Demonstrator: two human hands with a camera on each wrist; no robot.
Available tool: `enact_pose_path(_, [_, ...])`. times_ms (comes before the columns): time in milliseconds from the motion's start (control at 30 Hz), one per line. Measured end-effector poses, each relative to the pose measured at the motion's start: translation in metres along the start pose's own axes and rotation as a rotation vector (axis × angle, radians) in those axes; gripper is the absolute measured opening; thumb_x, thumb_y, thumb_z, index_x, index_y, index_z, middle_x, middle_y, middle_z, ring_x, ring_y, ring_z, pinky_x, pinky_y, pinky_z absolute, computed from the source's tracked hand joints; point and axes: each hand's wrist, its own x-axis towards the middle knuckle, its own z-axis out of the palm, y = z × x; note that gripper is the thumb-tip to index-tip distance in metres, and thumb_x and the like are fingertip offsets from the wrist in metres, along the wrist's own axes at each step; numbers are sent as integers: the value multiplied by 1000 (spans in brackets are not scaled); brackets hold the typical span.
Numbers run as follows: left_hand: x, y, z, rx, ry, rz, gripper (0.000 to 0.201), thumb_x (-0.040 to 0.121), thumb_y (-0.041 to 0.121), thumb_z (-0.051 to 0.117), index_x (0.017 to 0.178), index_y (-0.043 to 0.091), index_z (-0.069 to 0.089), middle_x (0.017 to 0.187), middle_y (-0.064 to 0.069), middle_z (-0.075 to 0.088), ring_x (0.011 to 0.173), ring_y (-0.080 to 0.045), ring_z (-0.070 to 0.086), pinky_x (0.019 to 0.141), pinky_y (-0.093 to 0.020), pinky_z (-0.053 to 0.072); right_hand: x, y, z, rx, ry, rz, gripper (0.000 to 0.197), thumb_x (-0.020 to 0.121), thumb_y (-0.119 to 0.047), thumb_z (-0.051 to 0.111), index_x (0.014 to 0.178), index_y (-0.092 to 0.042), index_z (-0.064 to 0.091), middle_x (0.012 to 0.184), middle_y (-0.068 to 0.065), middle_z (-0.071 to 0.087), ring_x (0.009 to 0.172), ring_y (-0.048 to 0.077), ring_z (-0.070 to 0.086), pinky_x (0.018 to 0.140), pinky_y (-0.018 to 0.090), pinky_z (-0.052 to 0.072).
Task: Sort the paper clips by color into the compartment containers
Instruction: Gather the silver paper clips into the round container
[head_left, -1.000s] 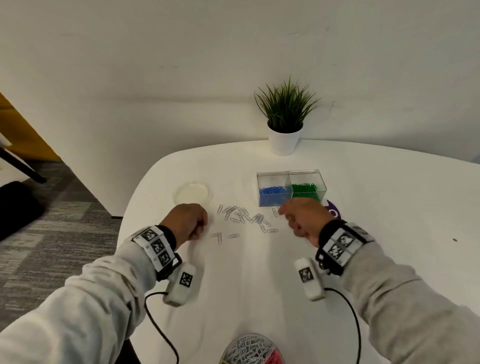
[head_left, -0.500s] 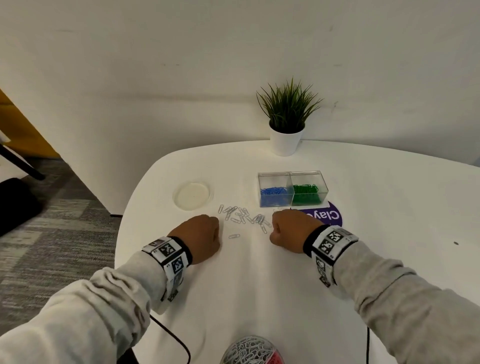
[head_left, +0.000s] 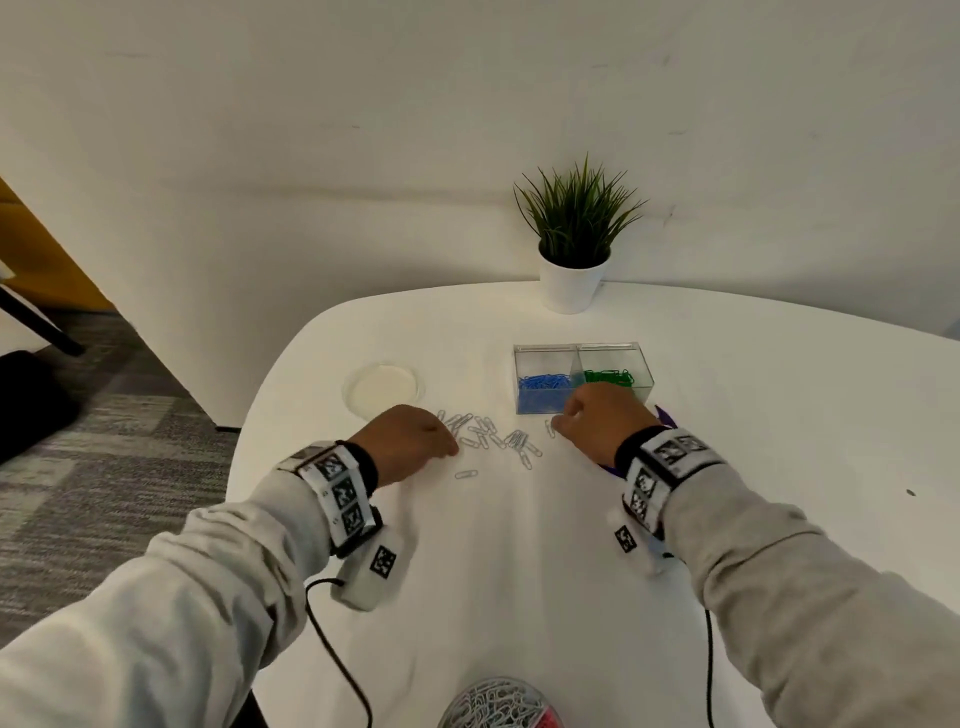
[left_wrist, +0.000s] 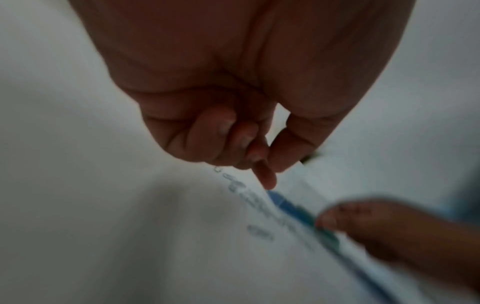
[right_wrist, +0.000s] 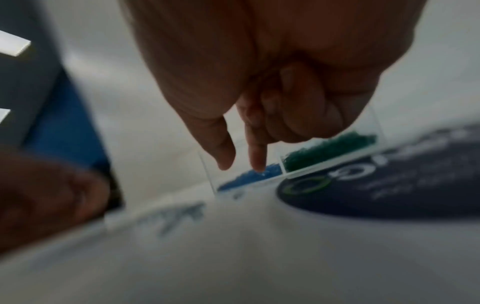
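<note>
Several silver paper clips (head_left: 488, 436) lie scattered on the white table (head_left: 519, 571), one lone clip (head_left: 466, 474) a little nearer me. Behind them stands a clear two-compartment container (head_left: 582, 358) holding blue clips (head_left: 543, 383) on the left and green clips (head_left: 608, 376) on the right. My left hand (head_left: 449, 447) hovers at the left edge of the scatter, fingers curled, thumb against index (left_wrist: 270, 168); no clip shows in it. My right hand (head_left: 558, 423) is at the scatter's right end, before the blue compartment (right_wrist: 254, 176), thumb and index (right_wrist: 241, 164) pointing down and apart, holding nothing.
A round clear lid (head_left: 382, 389) lies left of the clips. A potted plant (head_left: 574, 244) stands behind the container. A purple sticker (right_wrist: 389, 185) lies under my right wrist. A round tub of silver clips (head_left: 498, 706) sits at the near table edge, which curves off to the left.
Both hands drew back toward me half a second ago and have now moved forward again to the two ends of the silver clips. The clips and container have not moved.
</note>
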Motion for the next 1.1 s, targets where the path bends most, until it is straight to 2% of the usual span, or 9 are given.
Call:
enact_pose_path(100, [-2,0,13,475,-29,176,24,93,28,50,77,13,60,81,0,62,77,-16,55,66,-28,41,3,-5,10,-255,48,-54,31,95,-44,57,101,-14,61,96,2,63,86,21,59,76,31,48])
enact_pose_path(233, [1,-3,20,419,-9,150,39,101,33,41,68,13,40,70,0,46,71,-18,45,64,-32,32,6,-11,17,-301,22,-97,17,98,-22,52,103,-9,62,102,5,66,85,21,59,73,28,46])
enact_pose_path(300, [4,-6,21,468,16,184,43,103,38,40,69,13,44,71,0,49,70,-16,46,66,-32,33,5,-14,17,-320,23,-122,14,97,-14,50,101,-9,62,101,6,67,82,21,57,73,28,47])
enact_pose_path(433, [3,-12,21,538,73,271,21,102,34,43,96,22,59,94,7,61,91,-16,57,76,-27,38,10,-16,14,-305,-63,-81,7,93,-16,54,94,-10,56,87,-1,57,85,22,60,69,26,44])
enact_pose_path(600, [-7,-12,25,791,73,317,24,97,46,50,112,31,60,111,10,60,105,-16,57,89,-31,46,6,-14,8,-288,-162,6,26,84,-28,65,73,-15,45,73,0,53,63,14,52,53,24,42])
enact_pose_path(767, [-16,-16,32,1017,89,393,20,100,33,39,107,22,53,106,1,63,95,-24,61,75,-33,47,-19,-11,9,-339,-164,-4,21,86,-28,62,77,-15,48,80,0,55,70,15,55,63,26,49])
enact_pose_path(833, [-23,-15,31,1063,61,349,24,98,32,36,111,19,51,111,-2,62,100,-27,61,75,-33,42,-32,-7,11,-347,-138,-15,15,89,-28,57,91,-13,56,94,2,61,83,19,61,71,28,51])
enact_pose_path(967, [-54,-14,17,1039,-24,307,29,97,40,36,104,18,53,107,-2,62,99,-25,59,84,-34,46,-65,0,10,-403,-181,-52,28,94,-31,50,112,-12,59,111,5,64,98,22,62,82,31,51])
enact_pose_path(1100, [-107,-11,6,665,-171,448,35,95,39,31,83,14,51,76,5,56,72,-14,50,77,-37,46,-124,-19,-3,-330,-247,-210,13,91,-30,51,91,-17,53,92,-2,57,82,17,53,63,26,40])
